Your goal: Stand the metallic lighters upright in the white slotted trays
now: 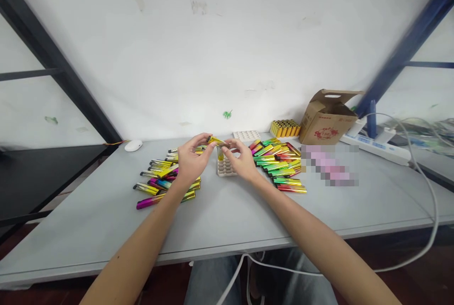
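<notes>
Gold tube point(216, 141) between both hands point(191, 157) point(243, 158)

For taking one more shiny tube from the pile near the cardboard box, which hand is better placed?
Probably the right hand: it is nearer to that pile of shiny tubes, while the left hand is closer to the other pile. Both hands, though, seem busy with one held tube.

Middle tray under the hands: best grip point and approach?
I'd pinch the tray at its near rim, coming in low from the person's side. That edge is exposed, while the right hand hides part of its right side. Probably keep it level: a yellow piece stands upright toward its far left.
</notes>
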Demonstrator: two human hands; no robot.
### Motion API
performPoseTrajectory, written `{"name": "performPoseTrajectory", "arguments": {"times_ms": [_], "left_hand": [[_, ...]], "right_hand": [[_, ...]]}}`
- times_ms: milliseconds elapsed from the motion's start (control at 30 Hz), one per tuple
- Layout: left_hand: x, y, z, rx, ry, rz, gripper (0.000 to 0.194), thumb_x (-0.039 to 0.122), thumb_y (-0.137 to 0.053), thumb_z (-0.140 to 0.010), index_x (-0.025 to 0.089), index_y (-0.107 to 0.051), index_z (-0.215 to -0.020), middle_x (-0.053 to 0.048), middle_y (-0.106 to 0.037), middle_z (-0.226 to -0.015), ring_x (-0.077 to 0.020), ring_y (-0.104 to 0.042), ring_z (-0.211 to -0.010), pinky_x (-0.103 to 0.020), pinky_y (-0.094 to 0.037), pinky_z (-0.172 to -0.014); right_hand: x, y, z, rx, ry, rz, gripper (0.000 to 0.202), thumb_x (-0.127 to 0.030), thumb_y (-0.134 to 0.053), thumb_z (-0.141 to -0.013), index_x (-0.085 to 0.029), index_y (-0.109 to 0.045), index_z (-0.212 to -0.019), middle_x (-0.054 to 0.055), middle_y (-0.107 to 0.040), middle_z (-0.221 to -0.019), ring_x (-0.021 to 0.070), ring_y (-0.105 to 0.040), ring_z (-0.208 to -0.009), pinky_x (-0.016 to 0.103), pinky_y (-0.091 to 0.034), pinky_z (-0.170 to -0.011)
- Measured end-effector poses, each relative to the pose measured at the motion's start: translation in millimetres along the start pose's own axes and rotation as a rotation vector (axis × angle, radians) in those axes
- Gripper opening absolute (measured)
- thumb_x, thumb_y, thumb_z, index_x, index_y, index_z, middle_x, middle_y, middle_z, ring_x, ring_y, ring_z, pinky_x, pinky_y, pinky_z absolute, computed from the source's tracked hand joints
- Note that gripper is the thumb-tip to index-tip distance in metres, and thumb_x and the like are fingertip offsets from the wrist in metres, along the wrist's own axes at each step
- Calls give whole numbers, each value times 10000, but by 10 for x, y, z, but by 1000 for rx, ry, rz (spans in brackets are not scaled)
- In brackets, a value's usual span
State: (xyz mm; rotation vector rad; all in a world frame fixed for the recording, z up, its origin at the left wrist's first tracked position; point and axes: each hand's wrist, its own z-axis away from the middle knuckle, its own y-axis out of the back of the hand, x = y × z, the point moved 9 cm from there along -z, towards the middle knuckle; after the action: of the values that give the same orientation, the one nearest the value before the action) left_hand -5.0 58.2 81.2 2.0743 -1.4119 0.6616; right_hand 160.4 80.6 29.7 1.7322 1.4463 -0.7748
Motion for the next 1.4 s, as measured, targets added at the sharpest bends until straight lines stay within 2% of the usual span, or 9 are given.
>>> {"name": "performPoseTrajectory", "arguments": {"times_ms": [167, 400, 500, 633, 833, 933, 1100, 1233, 1400], "left_hand": [[-93, -60, -2, -66, 86, 49, 318, 352, -738, -756, 145, -673, -990, -74, -742, -924, -183, -710, -826, -294, -570, -810], [-105, -620, 309, -614, 219, 7, 236, 383, -658, -817, 160, -677, -743, -28, -727, -734, -190, -701, -725, -310, -566, -753], [-147, -763, 458, -687, 321, 91, 277, 408, -644, -828, 158, -648, -709, -32, -717, -694, -197, -704, -704, -307, -570, -705], [-195, -841, 527, -731, 414, 219, 308, 452, -629, -842, 151, -652, -783, -42, -718, -717, -194, -711, -698, -304, -568, -701], [-132, -779, 467, -700, 435, 234, 339, 467, -617, -852, 137, -679, -801, -51, -719, -731, -164, -693, -644, -290, -549, -708], [-122, -750, 438, -671, 411, 204, 335, 471, -620, -847, 145, -680, -796, -45, -711, -732, -162, -690, -650, -279, -536, -680], [-198, -689, 391, -592, 426, 182, 322, 469, -624, -840, 153, -672, -802, -43, -705, -734, -160, -686, -638, -269, -525, -627], [-233, -663, 369, -560, 430, 203, 304, 455, -630, -838, 154, -675, -823, -45, -708, -723, -160, -685, -623, -273, -532, -613], [-234, -655, 358, -557, 412, 193, 316, 463, -624, -838, 153, -677, -812, -55, -717, -725, -165, -687, -631, -268, -534, -601]], "right_hand": [[149, 28, -63, 12, -215, -359, 365, -455, -744, -710, -179, -622, -914, -13, -619, -706, 124, -567, -652, 251, -457, -625], [81, 49, -58, -54, -259, -587, 289, -404, -790, -679, -181, -626, -761, -43, -536, -644, 78, -474, -565, 209, -407, -531], [94, -131, 36, -237, -352, -585, 352, -509, -699, -762, -178, -673, -881, -27, -562, -628, 85, -441, -444, 228, -344, -395], [78, -218, 69, -328, -401, -635, 384, -558, -617, -825, -192, -670, -927, -4, -633, -683, 88, -419, -368, 237, -293, -322], [118, 70, -97, -23, -423, -946, 262, -470, -661, -840, -220, -595, -880, 2, -679, -788, 143, -640, -726, 260, -518, -637], [167, 164, -114, 27, -465, -1053, 232, -422, -689, -833, -245, -562, -915, -71, -566, -659, 92, -573, -593, 210, -484, -590], [218, 125, -59, -62, -585, -1066, 281, -504, -592, -872, -227, -546, -862, -89, -383, -547, 71, -354, -427, 184, -327, -437], [199, 21, -22, -153, -620, -1047, 453, -621, -430, -888, -204, -498, -724, -59, -353, -542, 95, -369, -464, 217, -366, -485], [197, -35, 0, -205, -607, -970, 479, -584, -318, -903, -217, -361, -598, -60, -259, -510, 104, -286, -441, 233, -347, -480]]}}
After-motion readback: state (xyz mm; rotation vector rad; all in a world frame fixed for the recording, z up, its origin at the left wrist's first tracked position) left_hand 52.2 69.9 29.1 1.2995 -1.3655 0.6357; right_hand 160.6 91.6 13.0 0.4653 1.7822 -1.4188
